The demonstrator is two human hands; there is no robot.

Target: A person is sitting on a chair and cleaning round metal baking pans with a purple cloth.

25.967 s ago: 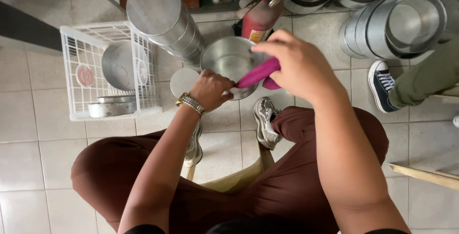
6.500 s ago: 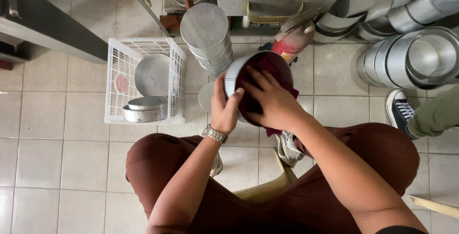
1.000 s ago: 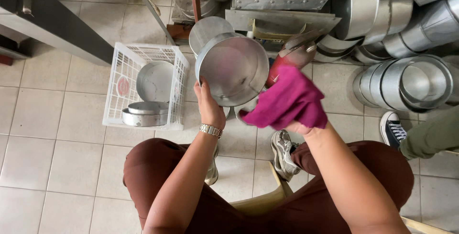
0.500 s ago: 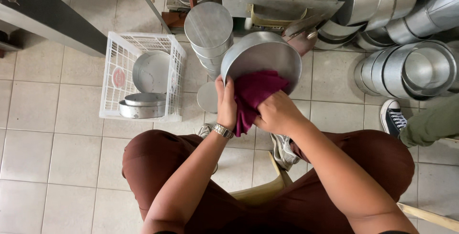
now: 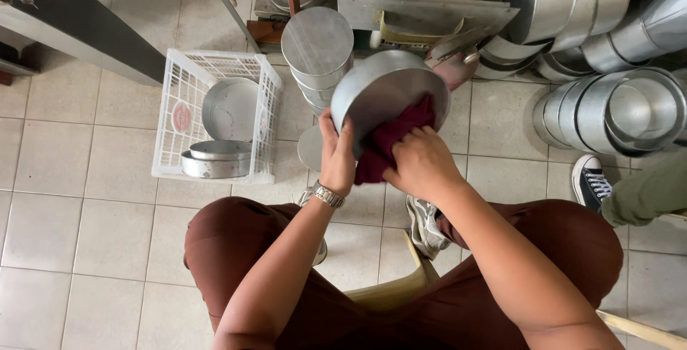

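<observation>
From the head view, the left hand (image 5: pixel 338 155) gripped the rim of a round metal pan (image 5: pixel 390 96), held tilted above the knees. The right hand (image 5: pixel 421 164) had its fingers closed on a maroon cloth (image 5: pixel 390 142), pressed against the pan's face. A white crate (image 5: pixel 215 124) of pans sat left on the tiled floor (image 5: pixel 86 235).

A floor of pale square ceramic tiles (image 5: pixel 79 242) carries everything here. A white plastic lattice crate (image 5: pixel 172 117) rests on it at the left. Just right of the crate stands an upright stack of round grey metal pans (image 5: pixel 317 46). A cluster of nested round metal pans (image 5: pixel 615 117) sits at the right, and a black-and-white canvas sneaker (image 5: pixel 591 182) stands just below that cluster.
</observation>
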